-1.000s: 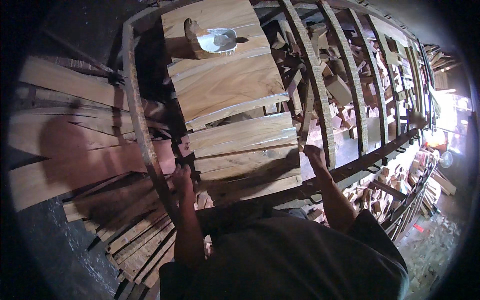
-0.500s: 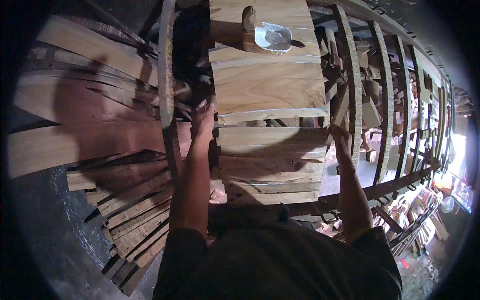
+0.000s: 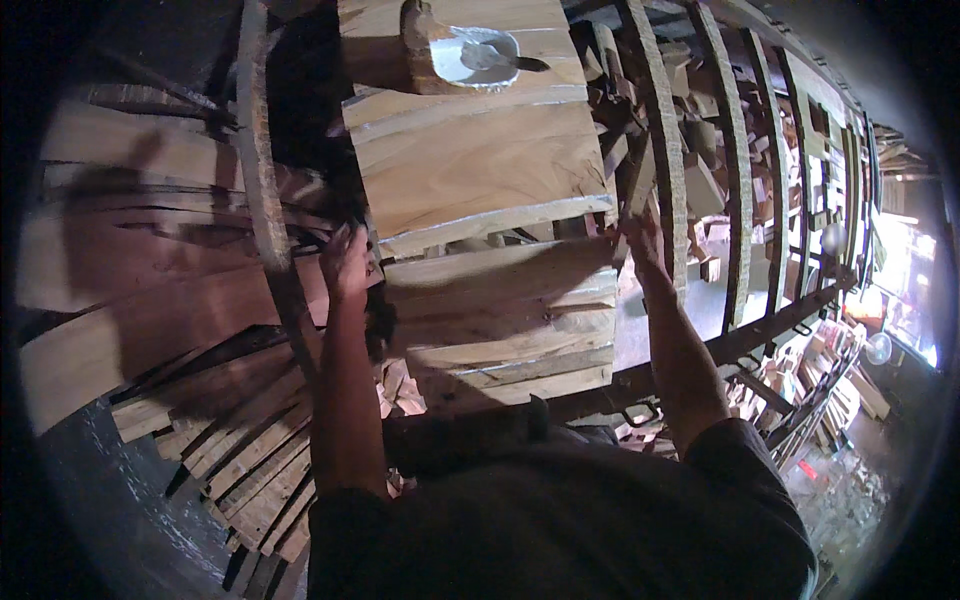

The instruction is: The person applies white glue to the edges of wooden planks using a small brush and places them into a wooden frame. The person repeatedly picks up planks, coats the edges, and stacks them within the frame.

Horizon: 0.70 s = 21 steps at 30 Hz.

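Note:
Pale wooden boards lie side by side on a rack in front of me. Across a narrow gap from the nearer boards, a board with a white-smeared edge borders the far group. My left hand is at the left ends of the boards by the gap, fingers curled. At the right ends, my right hand is closed against the near board, its fingertips partly in shadow. A cut-open container with white paste and a dark-handled spreader rests on the far boards.
Long planks are stacked to my left, beyond an upright rough bar. On the right, the rack's wooden crossbars stand over many offcuts. A metal rail runs along the near side, and more scrap wood lies beyond it.
The whole view has turned slightly, so the boards and container sit farther left and tilted. Both hands stay at the board ends, and the gap between the boards looks slightly wider.

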### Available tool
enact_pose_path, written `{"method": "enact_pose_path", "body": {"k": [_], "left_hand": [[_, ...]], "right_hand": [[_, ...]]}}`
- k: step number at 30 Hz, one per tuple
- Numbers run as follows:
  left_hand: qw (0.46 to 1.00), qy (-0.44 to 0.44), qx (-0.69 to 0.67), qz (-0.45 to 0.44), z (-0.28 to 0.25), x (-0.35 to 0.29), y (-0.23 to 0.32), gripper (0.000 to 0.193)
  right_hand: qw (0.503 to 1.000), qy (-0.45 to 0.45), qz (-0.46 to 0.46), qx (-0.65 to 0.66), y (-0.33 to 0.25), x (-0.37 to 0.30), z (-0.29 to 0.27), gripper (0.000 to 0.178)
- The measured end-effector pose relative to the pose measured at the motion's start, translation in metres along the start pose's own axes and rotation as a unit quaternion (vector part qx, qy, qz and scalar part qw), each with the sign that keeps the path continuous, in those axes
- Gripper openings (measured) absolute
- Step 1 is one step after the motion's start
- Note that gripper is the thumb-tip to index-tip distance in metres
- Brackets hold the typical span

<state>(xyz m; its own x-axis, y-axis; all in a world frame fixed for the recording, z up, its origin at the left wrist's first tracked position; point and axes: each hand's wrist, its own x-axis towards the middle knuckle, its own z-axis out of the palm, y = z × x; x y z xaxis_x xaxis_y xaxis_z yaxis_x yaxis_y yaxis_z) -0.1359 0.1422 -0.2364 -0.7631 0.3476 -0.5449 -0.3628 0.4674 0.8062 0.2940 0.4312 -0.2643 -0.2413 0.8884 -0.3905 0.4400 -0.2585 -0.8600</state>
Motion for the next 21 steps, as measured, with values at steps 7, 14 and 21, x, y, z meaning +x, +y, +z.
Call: {"method": "enact_pose_path", "body": {"k": [7, 14, 21], "left_hand": [[0.977, -0.031, 0.199, -0.073, -0.062, -0.176, -0.050, 0.035], [0.949, -0.143, 0.039, -0.279, -0.088, -0.248, -0.151, 0.074], [0.940, -0.095, 0.154, -0.288, -0.078, -0.262, -0.137, 0.067]], "right_hand": [[0.936, -0.145, 0.289, 0.141, 0.101, -0.158, -0.099, 0.037], [0.937, -0.279, 0.102, -0.183, 0.107, -0.221, -0.108, 0.046], [0.888, -0.333, 0.139, -0.285, 0.025, -0.233, -0.075, 0.037]]}}
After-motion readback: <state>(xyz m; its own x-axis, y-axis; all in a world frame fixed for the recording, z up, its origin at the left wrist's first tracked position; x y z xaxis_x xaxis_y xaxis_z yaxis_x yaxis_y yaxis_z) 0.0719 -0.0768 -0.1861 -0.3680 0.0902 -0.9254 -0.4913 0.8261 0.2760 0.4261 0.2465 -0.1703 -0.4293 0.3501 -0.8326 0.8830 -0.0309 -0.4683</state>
